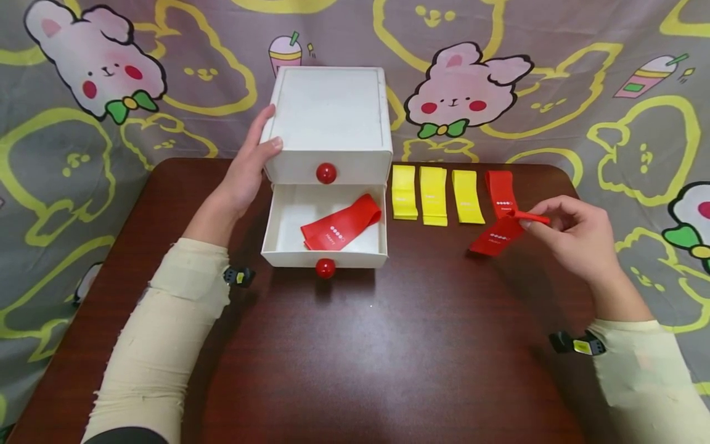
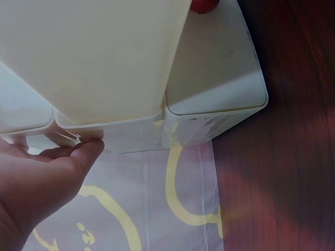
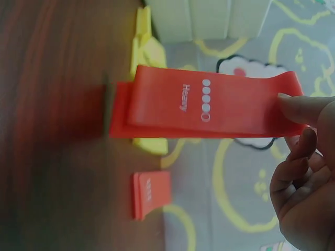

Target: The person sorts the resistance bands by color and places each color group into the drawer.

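Note:
My left hand (image 1: 242, 169) rests against the left side of a white drawer cabinet (image 1: 333, 108), its thumb at the front corner. In the left wrist view, thumb and fingers touch the cabinet's side wall (image 2: 133, 137). The middle drawer (image 1: 283, 216) is pulled out, and a folded red resistance band (image 1: 338, 229) lies in it. My right hand (image 1: 579, 237) pinches one end of another red resistance band (image 3: 209, 104), marked "Heavy", which hangs above the table. Behind it, a further red resistance band (image 1: 501, 187) lies on the table.
Three stacks of folded yellow bands, left (image 1: 403, 191), middle (image 1: 433, 194) and right (image 1: 467, 196), lie in a row beside the cabinet. The dark wooden table (image 1: 388, 357) extends in front. A patterned cloth (image 1: 344, 31) hangs behind it.

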Action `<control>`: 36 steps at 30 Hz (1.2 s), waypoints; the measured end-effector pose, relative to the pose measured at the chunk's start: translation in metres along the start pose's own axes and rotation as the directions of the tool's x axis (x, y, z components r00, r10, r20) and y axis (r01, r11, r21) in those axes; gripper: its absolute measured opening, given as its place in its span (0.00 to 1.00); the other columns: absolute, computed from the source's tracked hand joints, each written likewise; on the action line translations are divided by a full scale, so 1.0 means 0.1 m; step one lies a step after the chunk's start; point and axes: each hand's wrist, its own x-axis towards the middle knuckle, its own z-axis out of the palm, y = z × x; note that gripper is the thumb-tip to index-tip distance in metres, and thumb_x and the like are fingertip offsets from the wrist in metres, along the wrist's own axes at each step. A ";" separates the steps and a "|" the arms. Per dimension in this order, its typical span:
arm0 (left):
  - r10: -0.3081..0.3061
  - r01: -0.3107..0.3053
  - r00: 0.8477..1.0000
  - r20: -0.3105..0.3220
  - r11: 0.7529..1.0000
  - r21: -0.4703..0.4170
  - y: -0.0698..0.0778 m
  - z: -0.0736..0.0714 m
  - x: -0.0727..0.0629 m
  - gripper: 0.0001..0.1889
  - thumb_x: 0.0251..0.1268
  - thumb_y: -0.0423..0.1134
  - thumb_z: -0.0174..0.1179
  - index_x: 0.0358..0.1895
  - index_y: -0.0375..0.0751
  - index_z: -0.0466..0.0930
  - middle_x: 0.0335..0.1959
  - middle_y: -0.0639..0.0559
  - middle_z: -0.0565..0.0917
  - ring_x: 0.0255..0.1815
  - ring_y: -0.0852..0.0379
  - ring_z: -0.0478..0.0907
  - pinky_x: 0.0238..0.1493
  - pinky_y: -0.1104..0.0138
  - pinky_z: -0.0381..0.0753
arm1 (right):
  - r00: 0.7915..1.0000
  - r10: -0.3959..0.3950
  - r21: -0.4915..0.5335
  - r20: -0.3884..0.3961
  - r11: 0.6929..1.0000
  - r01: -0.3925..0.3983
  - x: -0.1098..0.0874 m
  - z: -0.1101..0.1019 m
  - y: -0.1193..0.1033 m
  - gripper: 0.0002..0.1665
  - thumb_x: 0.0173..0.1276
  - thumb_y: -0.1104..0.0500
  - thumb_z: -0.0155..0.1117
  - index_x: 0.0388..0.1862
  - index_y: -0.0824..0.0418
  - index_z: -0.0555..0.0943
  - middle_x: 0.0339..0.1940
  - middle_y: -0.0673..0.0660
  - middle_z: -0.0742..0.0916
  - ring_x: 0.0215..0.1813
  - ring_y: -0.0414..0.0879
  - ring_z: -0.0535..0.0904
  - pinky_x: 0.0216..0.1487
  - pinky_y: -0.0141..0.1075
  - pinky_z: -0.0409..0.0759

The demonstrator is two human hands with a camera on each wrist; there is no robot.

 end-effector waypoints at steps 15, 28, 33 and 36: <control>-0.003 0.003 1.000 0.005 1.000 0.021 -0.01 0.00 0.02 0.33 0.75 0.51 0.43 0.80 0.66 0.45 0.77 0.54 0.50 0.73 0.52 0.50 0.69 0.48 0.53 | 0.988 -0.153 0.120 -0.005 0.981 0.152 0.18 0.14 -0.77 0.10 0.59 0.74 0.70 0.40 0.72 0.83 0.20 0.52 0.78 0.17 0.40 0.65 0.21 0.29 0.65; -0.006 0.006 1.000 -0.005 1.000 0.026 0.00 0.00 0.01 0.33 0.74 0.51 0.43 0.80 0.66 0.45 0.78 0.55 0.49 0.73 0.53 0.50 0.69 0.50 0.52 | 0.969 -0.247 0.247 0.019 0.940 0.235 0.50 0.39 -1.22 0.08 0.60 0.73 0.70 0.39 0.74 0.83 0.29 0.55 0.85 0.17 0.44 0.66 0.20 0.30 0.67; -0.007 0.008 1.000 -0.006 1.000 0.027 0.00 -0.01 0.00 0.33 0.74 0.51 0.43 0.80 0.67 0.45 0.78 0.56 0.50 0.73 0.53 0.50 0.69 0.49 0.53 | 0.962 -0.270 0.281 0.037 0.927 0.249 0.57 0.52 -1.34 0.08 0.61 0.71 0.70 0.40 0.71 0.84 0.28 0.55 0.85 0.16 0.45 0.66 0.20 0.32 0.68; -0.007 0.007 1.000 -0.005 1.000 0.028 0.00 -0.01 0.00 0.33 0.74 0.51 0.43 0.80 0.67 0.45 0.77 0.56 0.50 0.73 0.53 0.50 0.69 0.49 0.53 | 0.957 -0.286 0.304 0.045 0.917 0.259 0.58 0.60 -1.43 0.09 0.61 0.70 0.70 0.41 0.70 0.85 0.30 0.55 0.86 0.16 0.45 0.67 0.21 0.32 0.69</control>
